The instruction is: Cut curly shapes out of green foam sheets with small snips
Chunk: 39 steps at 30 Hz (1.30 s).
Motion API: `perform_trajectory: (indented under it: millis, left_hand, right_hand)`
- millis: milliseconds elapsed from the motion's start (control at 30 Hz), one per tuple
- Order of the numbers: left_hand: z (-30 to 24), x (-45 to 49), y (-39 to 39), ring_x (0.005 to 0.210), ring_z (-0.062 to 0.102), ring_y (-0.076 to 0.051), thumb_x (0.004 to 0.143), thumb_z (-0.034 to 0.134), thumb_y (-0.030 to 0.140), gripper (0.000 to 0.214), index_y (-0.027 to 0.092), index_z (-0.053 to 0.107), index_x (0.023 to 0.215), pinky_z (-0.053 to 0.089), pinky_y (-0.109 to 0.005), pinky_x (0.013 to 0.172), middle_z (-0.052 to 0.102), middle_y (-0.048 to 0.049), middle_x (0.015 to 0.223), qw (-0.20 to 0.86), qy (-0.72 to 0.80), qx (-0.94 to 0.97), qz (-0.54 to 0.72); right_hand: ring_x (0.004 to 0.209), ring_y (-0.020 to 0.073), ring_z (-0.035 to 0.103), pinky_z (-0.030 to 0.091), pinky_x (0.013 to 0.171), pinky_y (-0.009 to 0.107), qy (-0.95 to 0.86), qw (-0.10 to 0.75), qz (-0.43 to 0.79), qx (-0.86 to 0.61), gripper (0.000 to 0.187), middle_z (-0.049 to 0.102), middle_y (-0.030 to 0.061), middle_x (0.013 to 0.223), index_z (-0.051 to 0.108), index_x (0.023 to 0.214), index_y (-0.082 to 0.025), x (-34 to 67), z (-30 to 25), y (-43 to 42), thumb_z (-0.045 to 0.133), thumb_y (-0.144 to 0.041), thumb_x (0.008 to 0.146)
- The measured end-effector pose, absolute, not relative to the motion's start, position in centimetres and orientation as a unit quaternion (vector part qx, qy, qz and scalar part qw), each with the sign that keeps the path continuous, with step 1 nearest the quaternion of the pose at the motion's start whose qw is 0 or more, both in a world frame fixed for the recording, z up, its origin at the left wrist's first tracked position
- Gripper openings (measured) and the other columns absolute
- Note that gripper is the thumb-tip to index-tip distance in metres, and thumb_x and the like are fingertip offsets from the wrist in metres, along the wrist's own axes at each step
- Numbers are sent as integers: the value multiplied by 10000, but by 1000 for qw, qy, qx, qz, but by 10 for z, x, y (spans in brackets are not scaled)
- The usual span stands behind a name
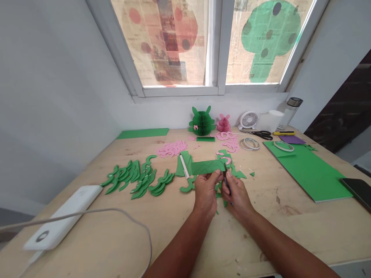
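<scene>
The left hand (205,195) pinches a green paper strip (205,167) near its right end, thumb and fingers closed on its near edge. The strip extends left and slightly far from the fingertips, with curved outlines drawn along it. The right hand (238,195) is wrapped around dark-handled scissors (226,178), their blades pointing far and meeting the strip's right end, just beside the left thumb.

Around the hands, green offcuts lie on the worktop (179,231), some partly under the fingers. Just left, a white pen (184,166) rests on a folded green piece. Farther left are stacks of green curved cutouts (143,183); beyond the strip lie pink cutouts (172,148).

At the far side stand a green honeycomb paper figure (202,122), a smaller pink one (223,123) and a white fan (248,120). To the right, a roll of tape (283,146) sits on green sheets (315,173), with a phone (358,191) at their near right corner. At near left, a white device (65,216) bears a round dark mark, too blurred to read. Printed newspaper (162,50) covers the window; its text is too small to make out.
</scene>
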<state>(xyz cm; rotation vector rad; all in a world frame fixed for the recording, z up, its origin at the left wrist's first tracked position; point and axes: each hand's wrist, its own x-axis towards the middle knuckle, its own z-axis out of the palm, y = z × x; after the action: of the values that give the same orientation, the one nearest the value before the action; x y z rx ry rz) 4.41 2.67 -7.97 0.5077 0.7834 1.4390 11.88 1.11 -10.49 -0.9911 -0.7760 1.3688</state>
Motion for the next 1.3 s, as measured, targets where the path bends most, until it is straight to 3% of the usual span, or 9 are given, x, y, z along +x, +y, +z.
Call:
perform_trajectory:
  millis: [267, 567, 1300]
  left_hand:
    - [-81, 44, 27, 612, 609, -116, 536, 768, 186, 151, 123, 645, 597, 502, -244, 677, 642, -11, 622, 660, 344, 217, 631]
    - [-84, 43, 30, 568, 585, -122, 542, 768, 215, 179, 135, 612, 581, 468, -243, 600, 612, -8, 581, 657, 354, 227, 626]
    - [-86, 39, 32, 560, 586, -112, 550, 762, 198, 197, 137, 577, 574, 467, -258, 640, 596, 8, 556, 671, 344, 209, 623]
  right_hand:
    - [349, 45, 198, 127, 346, 209, -336, 599, 582, -436, 616, 270, -79, 391, 368, 451, -198, 119, -106, 12, 598, -737, 640]
    - [344, 42, 184, 124, 334, 198, -325, 600, 589, -432, 561, 279, -88, 382, 376, 484, -200, 119, -107, 13, 647, -655, 668]
    - [332, 28, 187, 122, 330, 177, -319, 601, 596, -425, 472, 310, -95, 375, 492, 578, -171, 120, -112, 14, 657, -593, 709]
